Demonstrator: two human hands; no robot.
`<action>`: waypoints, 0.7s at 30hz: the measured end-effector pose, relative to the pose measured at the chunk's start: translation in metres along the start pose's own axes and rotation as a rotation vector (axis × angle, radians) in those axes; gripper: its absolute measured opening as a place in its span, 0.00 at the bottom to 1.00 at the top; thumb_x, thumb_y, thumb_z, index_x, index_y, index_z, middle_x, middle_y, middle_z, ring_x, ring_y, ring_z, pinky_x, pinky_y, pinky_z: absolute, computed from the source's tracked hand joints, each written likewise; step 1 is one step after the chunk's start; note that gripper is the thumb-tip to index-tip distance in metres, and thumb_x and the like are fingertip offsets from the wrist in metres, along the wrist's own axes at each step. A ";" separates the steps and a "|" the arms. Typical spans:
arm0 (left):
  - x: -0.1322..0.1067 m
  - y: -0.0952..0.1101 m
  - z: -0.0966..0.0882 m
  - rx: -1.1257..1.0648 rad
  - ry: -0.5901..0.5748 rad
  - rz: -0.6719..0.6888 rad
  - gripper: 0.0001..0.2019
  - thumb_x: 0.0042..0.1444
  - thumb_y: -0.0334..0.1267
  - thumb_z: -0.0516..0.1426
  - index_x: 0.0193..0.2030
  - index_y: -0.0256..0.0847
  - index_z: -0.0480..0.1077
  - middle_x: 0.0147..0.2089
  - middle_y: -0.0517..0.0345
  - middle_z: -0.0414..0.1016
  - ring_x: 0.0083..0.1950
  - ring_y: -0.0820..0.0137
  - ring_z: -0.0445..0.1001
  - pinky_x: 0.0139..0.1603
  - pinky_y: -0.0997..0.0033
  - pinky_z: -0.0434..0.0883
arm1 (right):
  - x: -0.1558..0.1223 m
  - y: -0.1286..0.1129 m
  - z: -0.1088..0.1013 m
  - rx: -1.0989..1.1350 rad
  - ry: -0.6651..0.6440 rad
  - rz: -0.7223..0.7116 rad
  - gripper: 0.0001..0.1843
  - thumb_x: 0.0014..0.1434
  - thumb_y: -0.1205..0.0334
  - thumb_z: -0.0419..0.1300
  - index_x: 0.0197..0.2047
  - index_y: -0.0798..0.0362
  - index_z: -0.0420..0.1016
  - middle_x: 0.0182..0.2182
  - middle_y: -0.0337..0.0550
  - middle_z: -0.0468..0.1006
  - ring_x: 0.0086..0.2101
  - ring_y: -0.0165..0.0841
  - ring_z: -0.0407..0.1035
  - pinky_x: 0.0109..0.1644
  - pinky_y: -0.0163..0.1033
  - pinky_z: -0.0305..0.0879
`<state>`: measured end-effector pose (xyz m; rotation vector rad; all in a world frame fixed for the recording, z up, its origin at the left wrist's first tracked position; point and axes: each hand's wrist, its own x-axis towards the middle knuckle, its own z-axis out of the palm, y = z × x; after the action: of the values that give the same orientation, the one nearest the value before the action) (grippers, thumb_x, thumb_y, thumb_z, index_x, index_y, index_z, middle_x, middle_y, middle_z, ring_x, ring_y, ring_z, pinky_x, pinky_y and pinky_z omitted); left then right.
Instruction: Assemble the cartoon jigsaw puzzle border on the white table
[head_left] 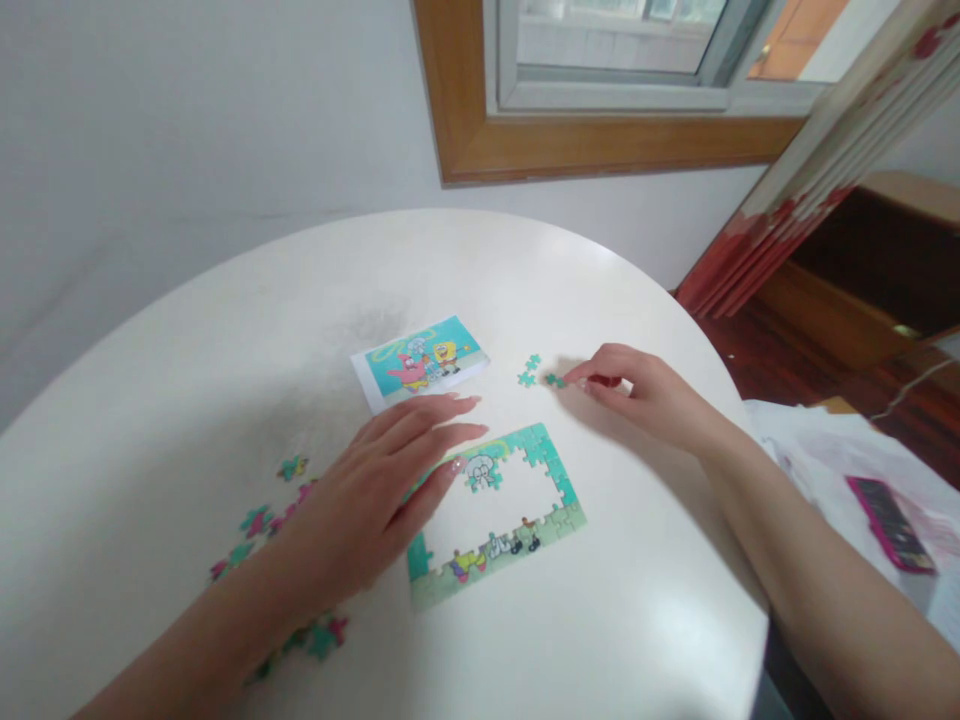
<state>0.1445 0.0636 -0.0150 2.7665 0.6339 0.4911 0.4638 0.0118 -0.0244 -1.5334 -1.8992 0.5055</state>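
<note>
A jigsaw puzzle [574,515] lies on the round white table, its border joined and its middle largely unfilled. A face section [482,470] hangs from its top edge. My left hand [409,465] reaches over the puzzle's upper left corner, fingers stretched out and holding nothing, hiding part of the border. Right of the picture card, the fingertips of my right hand [626,385] pinch a small teal puzzle piece [554,380] at table level. Close beside it lie a few loose teal pieces [527,378]. The picture card [420,358] shows the cartoon scene.
Loose pink and teal pieces [257,520] are scattered left of my left forearm, with more pieces [322,638] below it. The table [660,600] ends in a curved edge by my right forearm. A pink-edged phone [892,525] rests on white plastic at right.
</note>
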 end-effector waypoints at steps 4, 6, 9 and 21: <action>-0.007 -0.015 -0.005 0.047 -0.006 0.012 0.16 0.69 0.34 0.49 0.59 0.47 0.69 0.62 0.56 0.72 0.64 0.62 0.67 0.67 0.56 0.64 | 0.003 0.010 0.007 -0.044 0.022 0.083 0.14 0.61 0.68 0.56 0.45 0.50 0.82 0.36 0.42 0.76 0.30 0.29 0.67 0.38 0.37 0.64; -0.008 -0.019 -0.002 0.061 -0.027 0.024 0.16 0.68 0.34 0.49 0.59 0.47 0.69 0.60 0.56 0.74 0.62 0.63 0.69 0.64 0.57 0.66 | 0.003 0.011 0.009 -0.049 0.028 0.103 0.14 0.60 0.70 0.57 0.44 0.50 0.82 0.36 0.42 0.75 0.31 0.29 0.67 0.38 0.38 0.64; -0.008 -0.020 0.004 0.074 -0.047 0.039 0.16 0.67 0.34 0.50 0.59 0.46 0.69 0.58 0.56 0.76 0.59 0.62 0.71 0.62 0.57 0.68 | 0.005 0.010 0.011 -0.061 0.033 0.143 0.13 0.60 0.67 0.58 0.44 0.51 0.82 0.35 0.42 0.74 0.30 0.29 0.66 0.37 0.38 0.63; -0.008 -0.022 0.010 0.055 -0.079 0.049 0.17 0.68 0.33 0.49 0.61 0.45 0.68 0.61 0.57 0.75 0.62 0.64 0.69 0.66 0.59 0.65 | 0.009 0.010 0.018 -0.064 0.000 0.158 0.14 0.62 0.60 0.61 0.49 0.52 0.81 0.35 0.43 0.72 0.30 0.30 0.65 0.38 0.40 0.65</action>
<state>0.1332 0.0775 -0.0337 2.8432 0.5707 0.3776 0.4579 0.0248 -0.0414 -1.7345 -1.8183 0.5187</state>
